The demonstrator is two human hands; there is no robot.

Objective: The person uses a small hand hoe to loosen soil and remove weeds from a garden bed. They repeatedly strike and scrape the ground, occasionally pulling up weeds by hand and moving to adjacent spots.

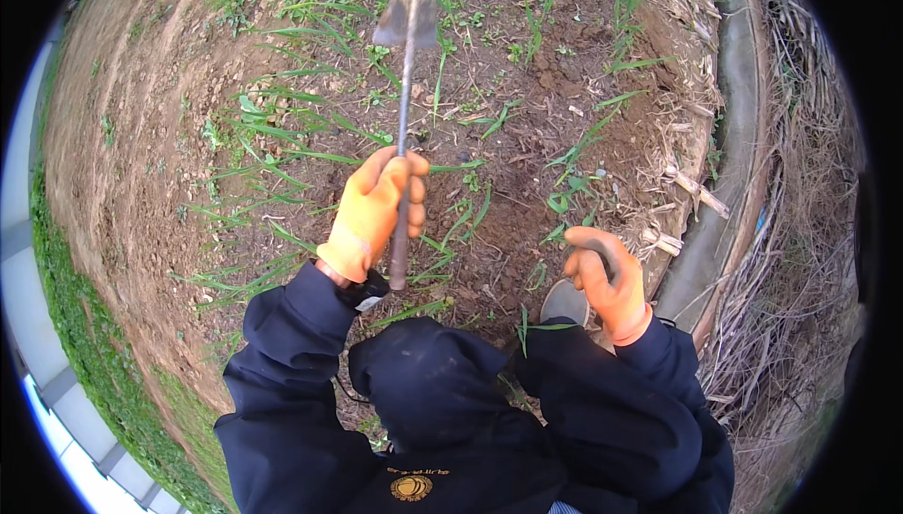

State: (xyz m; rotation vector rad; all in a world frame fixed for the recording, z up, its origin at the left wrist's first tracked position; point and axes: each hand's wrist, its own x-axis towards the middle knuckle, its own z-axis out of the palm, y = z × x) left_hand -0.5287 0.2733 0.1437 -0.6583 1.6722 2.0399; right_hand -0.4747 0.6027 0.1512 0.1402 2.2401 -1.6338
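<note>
My left hand (370, 207), in an orange work glove, grips the handle of a small hand hoe (403, 108). The hoe points away from me; its broad metal blade, slightly blurred, hangs over weedy soil. The butt of the handle sticks out below my fist. To the right, my right hand (612, 287) wears a matching glove with dark soil stains. Its fingers are loosely curled, with a gap between thumb and forefinger, and I see nothing in it. Under it shows part of a shoe (564, 302). Green grass-like plants (296, 122) grow in front and to the left.
A narrow concrete channel (734, 77) runs along the right, with cut dry stalks (695, 189) at its near edge and a heap of dry twigs (783, 267) beyond. Bare tilled soil (134, 161) spreads left, bordered by a green strip (77, 309) and a pale wall (39, 316).
</note>
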